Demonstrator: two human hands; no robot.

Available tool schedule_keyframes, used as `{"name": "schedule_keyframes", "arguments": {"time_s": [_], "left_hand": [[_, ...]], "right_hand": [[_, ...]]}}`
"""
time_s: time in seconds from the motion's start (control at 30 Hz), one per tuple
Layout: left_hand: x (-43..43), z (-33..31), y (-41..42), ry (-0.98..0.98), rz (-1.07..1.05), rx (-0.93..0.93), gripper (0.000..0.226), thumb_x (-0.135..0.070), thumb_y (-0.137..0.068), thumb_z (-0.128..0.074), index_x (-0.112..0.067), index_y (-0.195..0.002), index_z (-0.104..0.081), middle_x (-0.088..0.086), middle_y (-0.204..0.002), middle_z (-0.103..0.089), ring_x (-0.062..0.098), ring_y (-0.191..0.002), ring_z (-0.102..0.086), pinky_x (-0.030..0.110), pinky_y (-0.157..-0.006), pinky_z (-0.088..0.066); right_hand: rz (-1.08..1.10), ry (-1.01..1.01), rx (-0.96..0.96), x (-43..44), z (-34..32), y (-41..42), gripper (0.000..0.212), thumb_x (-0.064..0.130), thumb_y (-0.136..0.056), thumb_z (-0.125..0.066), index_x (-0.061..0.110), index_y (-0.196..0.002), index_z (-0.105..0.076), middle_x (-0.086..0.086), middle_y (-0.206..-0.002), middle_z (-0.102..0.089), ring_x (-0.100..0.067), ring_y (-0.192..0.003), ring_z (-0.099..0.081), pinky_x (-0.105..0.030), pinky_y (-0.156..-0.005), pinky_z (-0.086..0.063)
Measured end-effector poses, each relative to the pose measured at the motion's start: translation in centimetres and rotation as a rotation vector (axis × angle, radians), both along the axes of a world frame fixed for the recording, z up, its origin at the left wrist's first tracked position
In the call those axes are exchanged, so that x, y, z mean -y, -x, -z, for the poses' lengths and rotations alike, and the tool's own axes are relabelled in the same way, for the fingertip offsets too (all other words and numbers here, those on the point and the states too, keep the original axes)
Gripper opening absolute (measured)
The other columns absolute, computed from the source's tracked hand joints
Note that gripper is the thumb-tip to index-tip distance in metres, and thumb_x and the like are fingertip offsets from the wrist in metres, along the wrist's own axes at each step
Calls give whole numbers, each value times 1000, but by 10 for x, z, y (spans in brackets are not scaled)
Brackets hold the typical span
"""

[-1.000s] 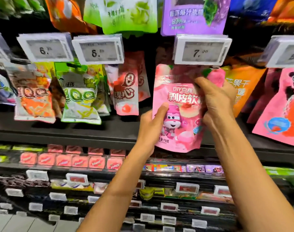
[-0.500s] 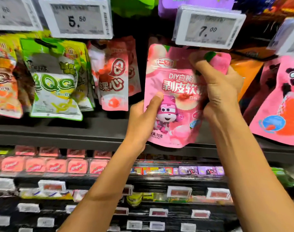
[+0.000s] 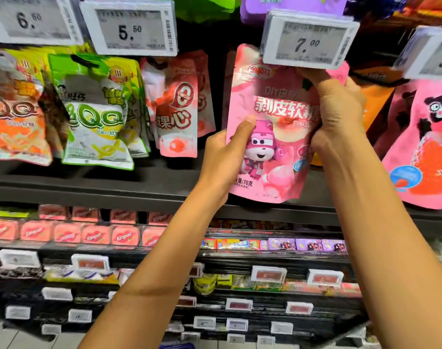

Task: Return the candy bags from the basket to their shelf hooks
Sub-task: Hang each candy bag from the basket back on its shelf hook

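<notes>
Two hands steady one pink candy bag (image 3: 272,137) right under the 7.00 price tag (image 3: 308,42).
Its lower left edge sits in the left hand (image 3: 225,159), thumb on the front, while the right hand (image 3: 338,114) pinches the top right corner just below the tag; the hook is hidden behind it. Best to keep the top flat, feel for the hang hole with the right fingers, slide straight back and let the left merely carry weight. Readable: "DIY", "剥皮软糖", "70克"; 5.50 on the neighbouring tag (image 3: 131,28); "QQ" on the green bag (image 3: 96,117).
</notes>
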State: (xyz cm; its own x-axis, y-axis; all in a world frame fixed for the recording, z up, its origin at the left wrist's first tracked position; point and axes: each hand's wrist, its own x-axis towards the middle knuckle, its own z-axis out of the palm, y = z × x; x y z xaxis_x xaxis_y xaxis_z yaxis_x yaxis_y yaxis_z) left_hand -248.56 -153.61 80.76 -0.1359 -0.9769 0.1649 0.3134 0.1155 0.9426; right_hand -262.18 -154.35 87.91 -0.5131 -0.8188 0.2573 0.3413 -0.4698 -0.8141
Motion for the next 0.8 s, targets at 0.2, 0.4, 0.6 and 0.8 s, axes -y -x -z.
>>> {"name": "schedule_keyframes", "arguments": {"time_s": [0.2,0.4,0.6,0.8], "left_hand": [[0,2,2,-37,-10,20,27,-41,-93,-60,-20,-84,-73,0,-79,-78,12,-74,-75,18,-57,-54],[4,5,1,-35,-16,27,28,-42,-93,-60,-21,-83,-74,3,-83,-78,15,-79,-75,19,-61,-55],[5,13,2,-117,-10,29,25,-38,-95,-58,-20,-90,-74,5,-89,-78,17,-84,-74,23,-68,-56],[7,16,1,-1,-35,34,21,-34,-96,-57,-22,-90,-73,-5,-84,-78,11,-82,-74,18,-66,-55]], "right_hand": [[-33,-52,-60,1,3,4,22,6,-68,-84,12,-82,-69,-2,-72,-75,-16,-65,-70,-29,-62,-56],[-66,-75,-96,0,3,9,20,3,-73,-80,13,-85,-69,0,-73,-75,-13,-65,-71,-27,-60,-55],[-47,-104,-161,-1,10,8,24,2,-71,-83,9,-90,-71,-4,-82,-75,-18,-72,-69,-32,-68,-58],[-10,-65,-159,-6,14,14,16,0,-71,-80,13,-78,-72,3,-71,-75,-8,-61,-68,-23,-59,-54]]}}
